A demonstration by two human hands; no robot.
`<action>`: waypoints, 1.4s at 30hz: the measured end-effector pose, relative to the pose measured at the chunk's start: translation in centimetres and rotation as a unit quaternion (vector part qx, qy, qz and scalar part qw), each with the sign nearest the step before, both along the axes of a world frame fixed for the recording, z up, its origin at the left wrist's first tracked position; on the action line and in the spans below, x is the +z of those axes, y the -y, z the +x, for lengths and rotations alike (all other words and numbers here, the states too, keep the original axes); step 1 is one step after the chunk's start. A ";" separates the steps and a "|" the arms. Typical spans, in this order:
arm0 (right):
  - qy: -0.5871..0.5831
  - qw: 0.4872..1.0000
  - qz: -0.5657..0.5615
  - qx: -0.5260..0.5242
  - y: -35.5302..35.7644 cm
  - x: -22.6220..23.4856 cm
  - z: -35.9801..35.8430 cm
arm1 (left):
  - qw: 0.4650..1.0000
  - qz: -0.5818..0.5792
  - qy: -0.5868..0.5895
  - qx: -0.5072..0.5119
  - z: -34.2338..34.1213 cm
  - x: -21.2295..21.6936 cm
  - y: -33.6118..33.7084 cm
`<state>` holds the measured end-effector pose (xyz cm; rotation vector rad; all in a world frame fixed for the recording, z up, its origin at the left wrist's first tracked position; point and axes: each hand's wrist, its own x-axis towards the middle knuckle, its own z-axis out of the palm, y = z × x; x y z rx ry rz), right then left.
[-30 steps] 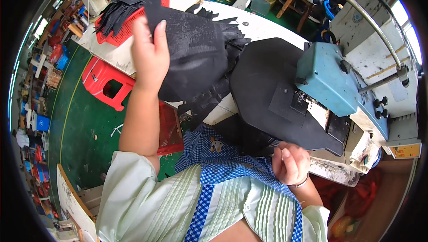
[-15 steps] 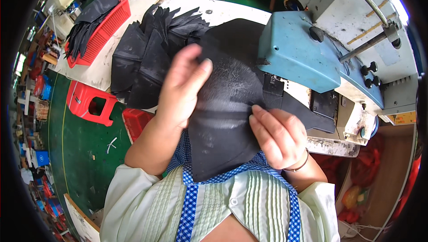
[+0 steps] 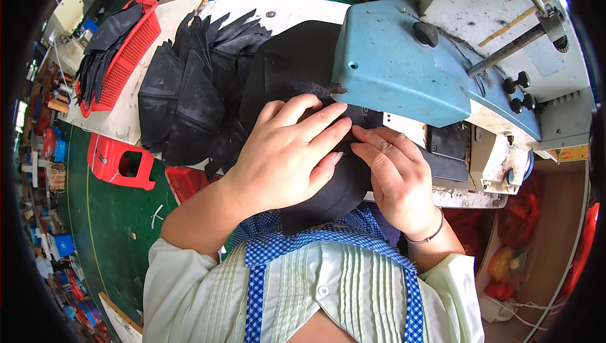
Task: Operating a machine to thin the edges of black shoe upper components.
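A dark, leather-like black sheet piece lies under both hands at the front of a blue-headed machine. Spread across the sheet, my left hand has its fingers stretched toward the machine. My right hand pinches the sheet's right edge, thumb hidden beneath, with its fingertips close to the left ones. The sheet's far side runs up to the machine head, and the working point is hidden behind the hands and the blue cover.
A fanned pile of black pieces covers the white table at left. Beyond it stands a red basket of similar pieces. A red stool is on the green floor. A metal rod juts from the machine at right.
My left hand has come down from its raised position onto the sheet, fingers now flat. The sheet has moved up toward the machine, and my right hand has shifted slightly upward with its edge.
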<state>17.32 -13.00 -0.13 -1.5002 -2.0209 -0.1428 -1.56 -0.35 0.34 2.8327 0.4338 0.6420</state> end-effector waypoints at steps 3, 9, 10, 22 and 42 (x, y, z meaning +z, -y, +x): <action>-0.012 1.000 -0.001 -0.013 -0.2 -0.1 0.1 | 1.000 0.020 0.004 0.006 0.5 0.0 -0.1; -0.028 0.999 0.003 -0.029 -0.2 -0.3 0.2 | 1.000 0.011 -0.003 -0.004 1.0 0.2 -0.5; -0.029 0.999 0.003 -0.028 -0.2 -0.3 0.3 | 1.000 0.011 -0.003 -0.004 1.0 0.3 -0.4; 0.009 0.999 0.026 -0.042 0.0 -0.7 0.2 | 0.999 0.034 0.011 0.004 1.9 0.0 -1.0; 0.032 0.997 0.013 -0.067 -0.2 -0.8 0.0 | 0.998 0.017 0.034 -0.041 2.4 0.1 -2.8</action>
